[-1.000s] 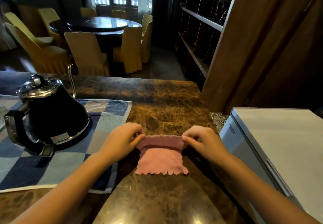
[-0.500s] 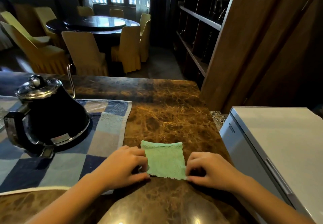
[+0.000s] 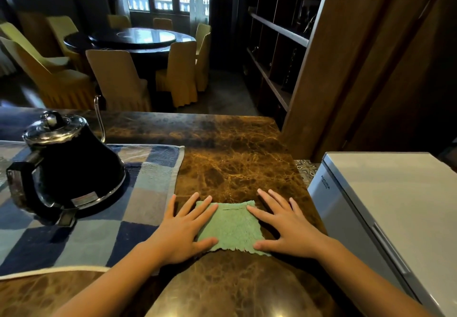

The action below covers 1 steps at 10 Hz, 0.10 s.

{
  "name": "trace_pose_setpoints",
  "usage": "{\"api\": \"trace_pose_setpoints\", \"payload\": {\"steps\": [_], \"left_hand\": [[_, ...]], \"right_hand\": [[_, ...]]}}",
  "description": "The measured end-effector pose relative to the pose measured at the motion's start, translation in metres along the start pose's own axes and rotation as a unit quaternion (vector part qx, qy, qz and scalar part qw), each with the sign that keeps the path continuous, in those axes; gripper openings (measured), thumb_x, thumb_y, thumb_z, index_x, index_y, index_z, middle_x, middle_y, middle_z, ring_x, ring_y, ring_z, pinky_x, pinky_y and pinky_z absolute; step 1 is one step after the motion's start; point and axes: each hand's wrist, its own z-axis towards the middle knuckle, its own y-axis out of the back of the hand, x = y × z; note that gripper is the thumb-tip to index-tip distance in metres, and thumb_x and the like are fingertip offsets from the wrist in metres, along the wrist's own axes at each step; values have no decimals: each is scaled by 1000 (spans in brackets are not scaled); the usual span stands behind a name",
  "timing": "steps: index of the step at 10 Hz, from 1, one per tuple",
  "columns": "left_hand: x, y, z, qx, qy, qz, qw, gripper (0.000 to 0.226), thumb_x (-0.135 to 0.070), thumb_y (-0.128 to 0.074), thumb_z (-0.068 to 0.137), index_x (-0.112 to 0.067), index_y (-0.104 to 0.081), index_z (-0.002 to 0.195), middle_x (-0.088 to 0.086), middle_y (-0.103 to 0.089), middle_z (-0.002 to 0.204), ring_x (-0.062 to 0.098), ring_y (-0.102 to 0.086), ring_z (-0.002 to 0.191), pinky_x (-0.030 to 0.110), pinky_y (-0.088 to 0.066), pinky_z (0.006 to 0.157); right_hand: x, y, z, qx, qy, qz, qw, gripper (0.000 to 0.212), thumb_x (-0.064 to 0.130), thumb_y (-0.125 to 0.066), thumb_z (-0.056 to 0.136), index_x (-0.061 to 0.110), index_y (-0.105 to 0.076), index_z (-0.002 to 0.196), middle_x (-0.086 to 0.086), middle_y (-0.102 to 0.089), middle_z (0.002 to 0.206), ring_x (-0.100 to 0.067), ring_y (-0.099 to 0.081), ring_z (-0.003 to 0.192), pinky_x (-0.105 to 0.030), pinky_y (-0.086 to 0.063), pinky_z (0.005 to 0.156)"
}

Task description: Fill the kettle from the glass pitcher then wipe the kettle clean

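Both hands lay flat, fingers spread, left hand (image 3: 184, 227) and right hand (image 3: 286, 227) pinning the green cloth (image 3: 230, 227). The kettle (image 3: 71, 168) sat at ten o'clock; a careless reach could topple it.

Green cloth (image 3: 231, 227); black kettle (image 3: 74, 168); blue-and-grey checked towel (image 3: 138, 193); brown veined marble counter (image 3: 235, 158); yellow chairs (image 3: 118, 79).
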Motion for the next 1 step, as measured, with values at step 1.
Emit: {"api": "trace_pose_setpoints", "payload": {"steps": [1], "left_hand": [[-3,7,-1,-5,-10,-13,1000,83,-79,-16,76,-44,14,144,-19,26,148,12,30,139,49,27,109]], "right_hand": [[8,17,-6,-57,5,115,992,88,79,-49,72,48,-15,147,17,13,158,-6,14,145,-56,-1,118]]}}
